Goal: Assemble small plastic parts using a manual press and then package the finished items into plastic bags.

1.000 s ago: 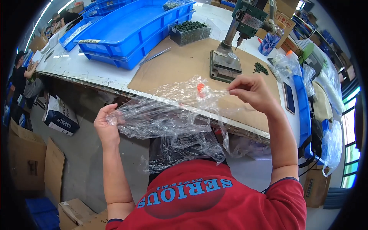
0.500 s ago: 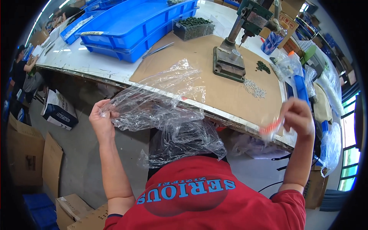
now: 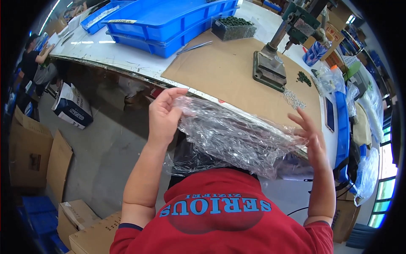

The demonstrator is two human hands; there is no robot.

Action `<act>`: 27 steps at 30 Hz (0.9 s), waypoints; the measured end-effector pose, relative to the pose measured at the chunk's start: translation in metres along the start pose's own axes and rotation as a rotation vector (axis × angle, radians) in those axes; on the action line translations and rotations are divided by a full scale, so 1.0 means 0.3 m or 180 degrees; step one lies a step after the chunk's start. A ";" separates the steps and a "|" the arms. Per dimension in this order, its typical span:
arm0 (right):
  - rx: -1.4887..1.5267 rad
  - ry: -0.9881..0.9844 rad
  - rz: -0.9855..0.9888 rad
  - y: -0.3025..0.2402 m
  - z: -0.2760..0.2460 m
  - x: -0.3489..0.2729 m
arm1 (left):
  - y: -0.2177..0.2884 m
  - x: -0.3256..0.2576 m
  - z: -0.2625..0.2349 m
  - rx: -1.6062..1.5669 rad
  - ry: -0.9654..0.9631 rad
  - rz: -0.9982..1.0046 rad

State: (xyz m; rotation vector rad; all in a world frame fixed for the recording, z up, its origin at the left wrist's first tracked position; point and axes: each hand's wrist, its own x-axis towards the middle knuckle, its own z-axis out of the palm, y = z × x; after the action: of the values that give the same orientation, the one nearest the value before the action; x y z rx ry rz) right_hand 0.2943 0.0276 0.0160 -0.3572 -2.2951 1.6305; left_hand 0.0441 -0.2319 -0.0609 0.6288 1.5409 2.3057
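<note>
A crumpled sheet of clear plastic film (image 3: 237,135), perhaps a bag, spans the space between my hands over my lap and the table's front edge. At its left end my left hand (image 3: 164,118) is closed, pinching the film between thumb and fingers. My right hand (image 3: 312,137) is at the film's right end with its fingers stretched and spread. The film's edge meets those fingers, but no clear grip shows. Beyond the film, a brown cardboard sheet (image 3: 220,67) covers part of the white table (image 3: 91,53).
A green bench press (image 3: 270,70) stands on the cardboard, beside small dark-green pieces (image 3: 303,79) and silvery pieces (image 3: 294,99). Tweezers (image 3: 194,47), blue trays (image 3: 165,31) and a clear box (image 3: 233,29) lie behind. A phone (image 3: 329,114) rests right. Cartons (image 3: 31,148) stand left.
My left hand has moved right and up with the film, which now stretches across to the right. A blurred orange-red thing by my right hand no longer shows. My view has shifted left.
</note>
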 end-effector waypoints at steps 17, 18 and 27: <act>-0.1185 0.0579 -0.0019 0.040 0.127 0.185 | 0.030 -0.048 0.030 -0.1378 -0.0105 -0.0495; -0.1449 0.0465 0.0033 0.033 0.138 0.191 | 0.024 -0.058 0.044 -0.1136 -0.0010 -0.0392; -0.2102 0.0187 -0.1884 -0.065 0.366 0.308 | 0.020 -0.057 0.098 0.0005 -0.0117 -0.0259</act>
State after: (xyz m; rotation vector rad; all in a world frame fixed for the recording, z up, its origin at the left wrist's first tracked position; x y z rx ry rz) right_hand 0.1664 -0.0401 0.0096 0.1397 -2.5030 0.5642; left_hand 0.0738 -0.2188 -0.0490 0.5941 1.5233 2.2211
